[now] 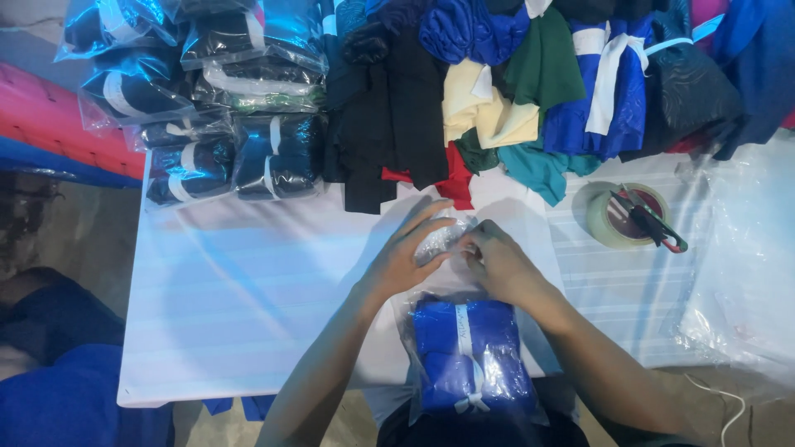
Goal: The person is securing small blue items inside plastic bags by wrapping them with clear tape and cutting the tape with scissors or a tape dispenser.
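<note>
1. A folded blue garment (468, 352) tied with a white band sits inside a clear plastic bag (439, 244) at the near edge of the table (240, 306), close to the person's body.
2. The left hand (406, 252) lies over the bag's open far end, fingers spread and curved on the plastic.
3. The right hand (497, 261) meets it there, fingers pinching the plastic (the bag mouth bunches between both hands).
4. To the right lies a tape roll (609, 223) with scissors (650, 223) resting across it.
5. At the far edge sits a heap of loose garments (497, 91); to the left, stacked bagged garments (215, 99).
</note>
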